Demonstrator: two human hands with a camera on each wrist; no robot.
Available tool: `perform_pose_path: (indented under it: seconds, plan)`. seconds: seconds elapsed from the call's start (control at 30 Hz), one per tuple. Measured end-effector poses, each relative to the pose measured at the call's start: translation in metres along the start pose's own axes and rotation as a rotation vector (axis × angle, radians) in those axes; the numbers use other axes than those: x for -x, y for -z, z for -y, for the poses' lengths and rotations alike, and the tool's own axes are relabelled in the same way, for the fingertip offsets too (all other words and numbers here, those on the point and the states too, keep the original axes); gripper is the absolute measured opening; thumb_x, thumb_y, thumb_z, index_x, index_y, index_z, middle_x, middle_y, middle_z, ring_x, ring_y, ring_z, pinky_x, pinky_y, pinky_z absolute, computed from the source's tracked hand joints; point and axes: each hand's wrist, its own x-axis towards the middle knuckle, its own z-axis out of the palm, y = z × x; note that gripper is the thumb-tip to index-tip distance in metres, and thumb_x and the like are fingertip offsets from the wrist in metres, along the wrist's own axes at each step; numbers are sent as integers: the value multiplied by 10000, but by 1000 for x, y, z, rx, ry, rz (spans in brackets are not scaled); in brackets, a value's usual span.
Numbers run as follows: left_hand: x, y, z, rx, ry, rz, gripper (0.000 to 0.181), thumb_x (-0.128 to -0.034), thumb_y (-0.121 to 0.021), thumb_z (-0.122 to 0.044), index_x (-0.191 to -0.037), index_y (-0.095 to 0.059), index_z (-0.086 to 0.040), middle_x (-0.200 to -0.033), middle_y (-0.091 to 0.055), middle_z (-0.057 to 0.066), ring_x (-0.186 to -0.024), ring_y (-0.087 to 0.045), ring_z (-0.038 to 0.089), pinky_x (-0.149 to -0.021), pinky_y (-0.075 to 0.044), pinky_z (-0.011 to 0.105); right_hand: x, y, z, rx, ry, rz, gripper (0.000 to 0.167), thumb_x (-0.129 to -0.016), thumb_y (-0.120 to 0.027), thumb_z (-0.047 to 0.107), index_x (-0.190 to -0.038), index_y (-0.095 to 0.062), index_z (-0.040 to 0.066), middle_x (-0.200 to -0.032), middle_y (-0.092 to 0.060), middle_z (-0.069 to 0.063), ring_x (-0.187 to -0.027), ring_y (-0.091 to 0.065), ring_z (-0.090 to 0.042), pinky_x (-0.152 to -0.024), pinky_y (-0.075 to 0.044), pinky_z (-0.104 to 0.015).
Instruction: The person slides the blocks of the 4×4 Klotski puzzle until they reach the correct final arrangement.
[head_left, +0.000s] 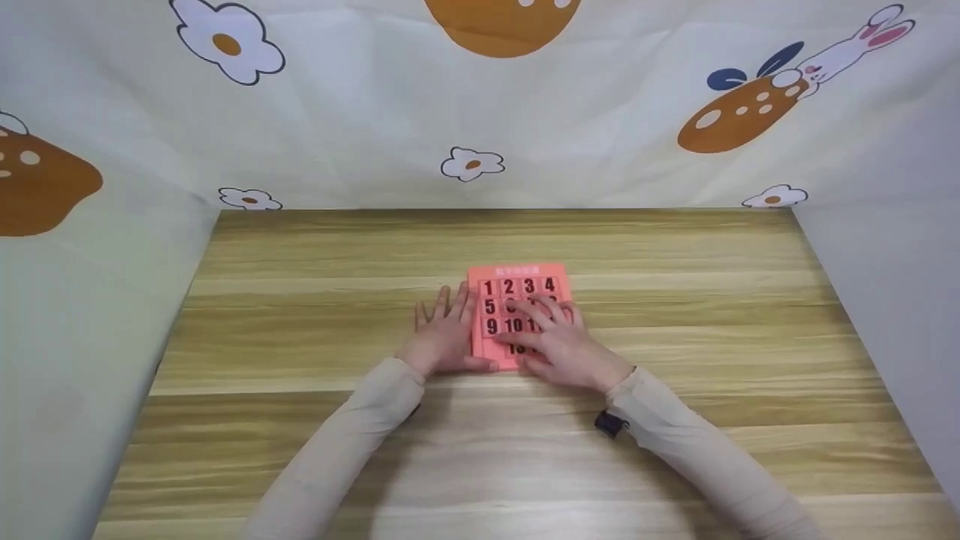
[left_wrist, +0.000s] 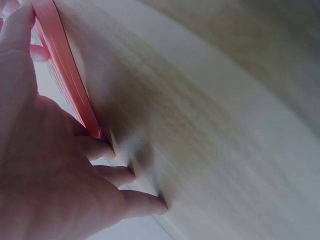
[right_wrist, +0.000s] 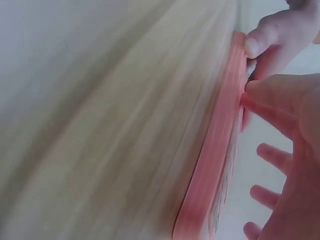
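Observation:
A pink-red number slide puzzle (head_left: 485,361) lies flat on the table, its black-numbered tiles (head_left: 508,286) set in rows. Tiles 1 to 4 fill the top row; a bare slot shows left of 13 in the bottom row. Along the left edge rests my left hand (head_left: 444,337), fingers extended and thumb on the near left corner; in the left wrist view, several fingertips touch the table beside the frame (left_wrist: 70,75). My right hand (head_left: 566,351) spreads over the right side, hiding several tiles. The right wrist view shows its thumb (right_wrist: 270,107) at the puzzle's near edge, other fingers raised.
The wood-grain table (head_left: 300,315) extends around the puzzle. A patterned cloth (head_left: 360,112) hangs along the back edge, and pale walls (head_left: 885,300) stand at the sides. A small black device (head_left: 611,424) sits at the right wrist.

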Motion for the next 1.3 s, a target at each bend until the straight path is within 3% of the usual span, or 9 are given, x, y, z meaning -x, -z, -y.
perform_pose_path:
  seconds: [0.37,0.6,0.8,0.97,1.3]
  plan:
    - [-1,-3,0,-16,7,3,1257,-733,-611,-757,-1543,72,-80,-1582,152,109,-1425,131,368,-1096,47,625,18,2,-12,-99,63,-58,426,-924,-631,305,-1341,-597,223,-1545,-297,-124,-1393,-206,-427,-1056,-172,-678]
    - [0,-3,-1,-16,6,1,1272,-723,-619,-758,-1538,87,-83,-1576,171,106,-1423,138,369,-1095,53,621,33,8,-21,-120,108,-107,430,-861,-698,280,-1276,-646,184,-1536,-310,-124,-1373,-242,-425,-1044,-195,-666]
    - [0,-3,-1,-18,6,2,1277,-721,-616,-763,-1538,95,-84,-1575,178,105,-1422,140,372,-1093,52,624,39,4,-21,-63,118,-69,441,-878,-675,313,-1300,-630,196,-1530,-303,-152,-1360,-264,-422,-1024,-213,-685]
    - [-2,-4,-2,-20,4,5,1275,-720,-605,-772,-1537,96,-88,-1574,177,102,-1421,143,372,-1089,57,625,39,1,-20,-74,109,-53,461,-881,-669,338,-1319,-614,206,-1540,-290,-139,-1371,-251,-413,-1029,-206,-678]
    - [-1,-3,-2,-19,7,-9,1250,-735,-611,-757,-1546,64,-88,-1588,131,107,-1428,119,370,-1093,29,635,26,-1,-9,-65,104,8,508,-881,-650,370,-1361,-577,221,-1561,-248,-126,-1395,-196,-415,-1048,-164,-684]
